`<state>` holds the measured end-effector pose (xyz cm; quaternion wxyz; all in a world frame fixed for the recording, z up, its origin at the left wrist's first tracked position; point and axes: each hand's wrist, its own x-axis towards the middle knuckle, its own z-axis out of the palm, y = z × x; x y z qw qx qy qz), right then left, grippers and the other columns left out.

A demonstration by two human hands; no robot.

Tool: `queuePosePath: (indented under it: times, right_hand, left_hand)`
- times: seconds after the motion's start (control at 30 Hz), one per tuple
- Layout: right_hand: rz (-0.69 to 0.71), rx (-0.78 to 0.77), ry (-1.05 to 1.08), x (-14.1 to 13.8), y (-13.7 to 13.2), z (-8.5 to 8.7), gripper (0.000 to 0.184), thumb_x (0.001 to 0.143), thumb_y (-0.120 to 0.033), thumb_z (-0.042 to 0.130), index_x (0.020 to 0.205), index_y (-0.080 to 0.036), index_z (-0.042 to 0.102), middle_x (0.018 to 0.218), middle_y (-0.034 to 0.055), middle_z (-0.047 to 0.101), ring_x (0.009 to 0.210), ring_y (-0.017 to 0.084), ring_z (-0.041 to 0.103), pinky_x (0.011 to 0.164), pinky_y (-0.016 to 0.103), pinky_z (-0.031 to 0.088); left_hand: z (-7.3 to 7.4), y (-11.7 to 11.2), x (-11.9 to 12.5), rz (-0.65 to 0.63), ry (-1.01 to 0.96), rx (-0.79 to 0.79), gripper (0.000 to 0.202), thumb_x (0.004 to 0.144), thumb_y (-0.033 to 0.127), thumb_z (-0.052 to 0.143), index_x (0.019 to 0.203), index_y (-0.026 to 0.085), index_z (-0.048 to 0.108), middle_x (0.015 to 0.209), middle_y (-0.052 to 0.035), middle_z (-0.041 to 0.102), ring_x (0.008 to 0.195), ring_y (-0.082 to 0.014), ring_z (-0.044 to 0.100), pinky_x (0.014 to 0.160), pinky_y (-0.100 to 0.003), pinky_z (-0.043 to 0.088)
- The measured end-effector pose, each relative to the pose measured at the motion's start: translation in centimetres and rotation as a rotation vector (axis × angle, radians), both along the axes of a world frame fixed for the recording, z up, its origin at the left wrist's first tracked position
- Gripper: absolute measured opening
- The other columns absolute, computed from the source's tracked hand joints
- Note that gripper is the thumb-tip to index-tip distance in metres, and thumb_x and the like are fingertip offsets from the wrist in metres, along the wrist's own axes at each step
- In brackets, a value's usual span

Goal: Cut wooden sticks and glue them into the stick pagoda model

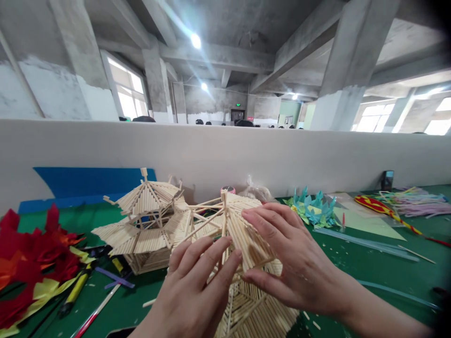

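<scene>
A small roof made of thin wooden sticks (230, 220) rests on top of a larger stick roof piece (253, 310) in front of me. My left hand (193, 291) lies on its near left side, fingers laid flat against the sticks. My right hand (285, 260) presses its right slope from above, fingers stretched over it and thumb under the edge. Behind and to the left stands a two-tiered pavilion (144, 220) built of the same sticks.
Red and yellow paper flowers (31, 263) lie at the left with pens and a yellow-handled tool (75, 291). Blue-green paper flowers (313, 209), paper sheets, coloured straws (416, 199) and a red-yellow strip lie at the right on the green table (387, 267). A grey partition wall stands behind.
</scene>
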<state>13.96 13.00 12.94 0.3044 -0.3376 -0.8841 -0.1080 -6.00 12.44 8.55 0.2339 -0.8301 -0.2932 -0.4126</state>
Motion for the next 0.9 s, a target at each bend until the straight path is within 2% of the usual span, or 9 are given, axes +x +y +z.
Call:
queuePosePath:
  times: [0.23, 0.43, 0.63, 0.9]
  right_hand:
    - [-0.009, -0.004, 0.0, 0.1, -0.05, -0.09, 0.068, 0.072, -0.046, 0.055, 0.128, -0.016, 0.029, 0.123, 0.0072, 0.044, 0.116, 0.023, 0.03, 0.102, 0.043, 0.025]
    - [-0.022, -0.004, -0.002, 0.21, -0.25, -0.22, 0.068, 0.073, -0.044, 0.054, 0.129, -0.015, 0.028, 0.124, 0.0083, 0.045, 0.117, 0.024, 0.031, 0.101, 0.045, 0.026]
    - [-0.047, -0.012, 0.002, 0.04, -0.05, -0.51, 0.07, 0.073, -0.044, 0.055, 0.129, -0.016, 0.025, 0.125, 0.0073, 0.043, 0.119, 0.024, 0.027, 0.102, 0.045, 0.025]
    - [-0.054, -0.011, 0.002, -0.05, -0.26, -0.74, 0.069, 0.073, -0.045, 0.054, 0.128, -0.014, 0.026, 0.123, 0.0087, 0.045, 0.117, 0.025, 0.031, 0.101, 0.047, 0.026]
  left_hand:
    - [-0.23, 0.3, 0.06, 0.0, -0.029, 0.051, 0.027, 0.081, 0.016, 0.042, 0.099, 0.021, 0.061, 0.104, -0.0047, 0.063, 0.096, -0.0228, 0.049, 0.083, -0.038, 0.033]
    - [-0.04, 0.37, -0.05, -0.013, 0.02, 0.072, 0.028, 0.08, 0.014, 0.041, 0.098, 0.021, 0.062, 0.108, -0.0008, 0.064, 0.098, -0.0207, 0.05, 0.087, -0.035, 0.03]
    - [-0.14, 0.45, -0.06, 0.001, 0.017, 0.091, 0.027, 0.081, 0.016, 0.041, 0.097, 0.021, 0.062, 0.107, 0.0003, 0.065, 0.097, -0.0202, 0.05, 0.088, -0.034, 0.03]
    - [-0.26, 0.67, 0.05, 0.01, 0.011, 0.106, 0.028, 0.081, 0.015, 0.041, 0.096, 0.022, 0.063, 0.104, 0.0012, 0.066, 0.097, -0.0179, 0.051, 0.091, -0.033, 0.029]
